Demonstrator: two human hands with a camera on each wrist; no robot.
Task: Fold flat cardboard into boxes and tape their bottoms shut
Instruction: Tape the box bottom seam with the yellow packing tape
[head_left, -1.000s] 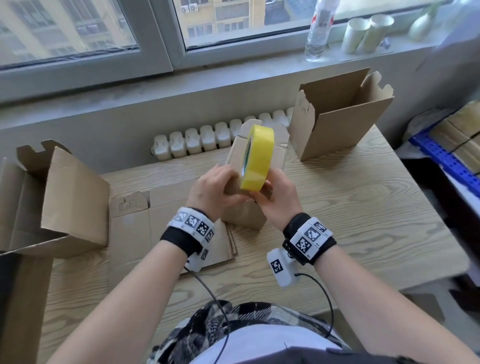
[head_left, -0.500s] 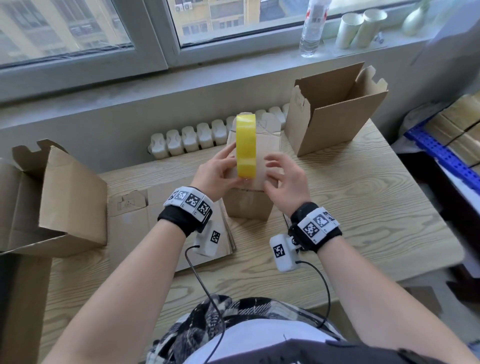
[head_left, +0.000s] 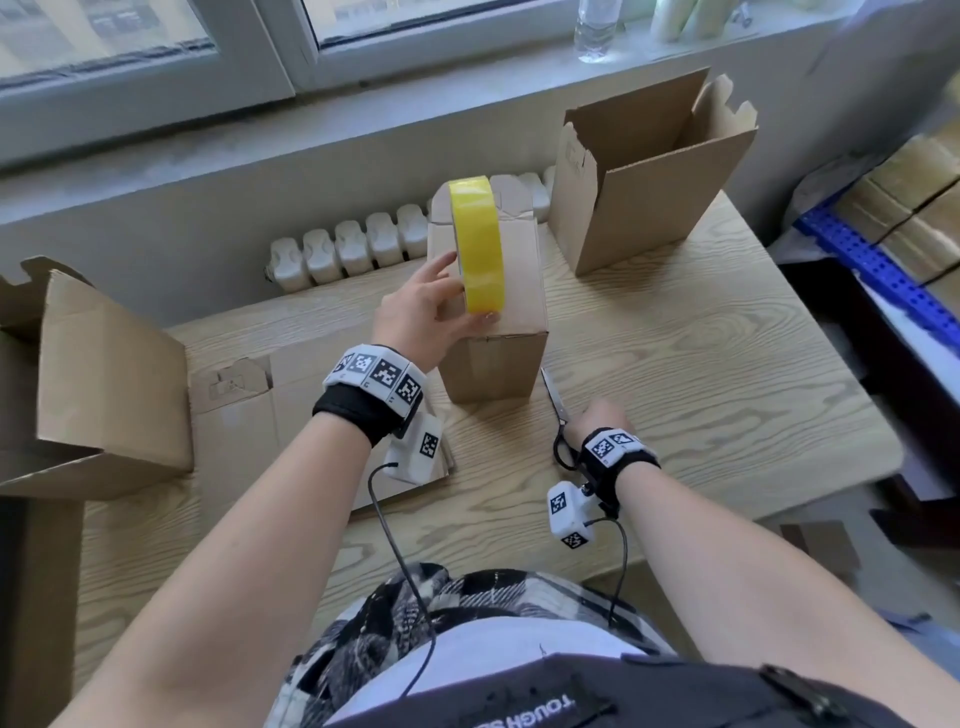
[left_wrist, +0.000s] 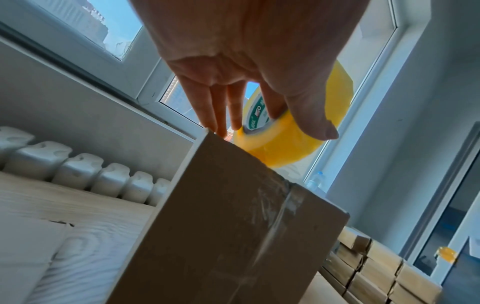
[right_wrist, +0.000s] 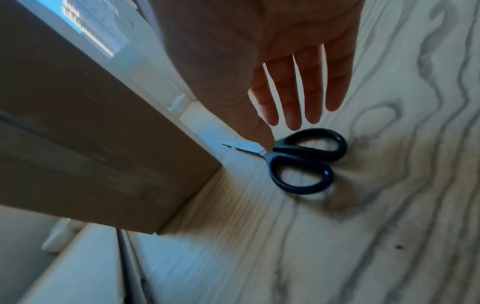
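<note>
A small cardboard box (head_left: 493, 364) stands bottom up in the middle of the wooden table (head_left: 701, 364). Clear tape (left_wrist: 280, 216) runs down its near side. My left hand (head_left: 431, 306) holds a yellow tape roll (head_left: 478, 244) upright on the box top. Its thumb (left_wrist: 319, 123) lies on the roll's outer face (left_wrist: 285, 148) and a finger sits in the core. My right hand (head_left: 597, 415) hovers low over black-handled scissors (head_left: 556, 410) lying to the right of the box. Its fingers (right_wrist: 293, 115) are straight and spread above the scissors (right_wrist: 303, 160), the thumb tip at the blades, gripping nothing.
An open box (head_left: 649, 182) stands at the back right and another (head_left: 104, 374) lies on its side at the left. Flat cardboard sheets (head_left: 244, 415) lie under my left wrist. A white radiator (head_left: 353, 249) runs behind the table. Stacked cardboard (head_left: 909, 208) fills shelves at the right.
My right hand has let go of the tape roll and dropped to the table by the scissors. My left hand still holds the roll on the box, now alone.
</note>
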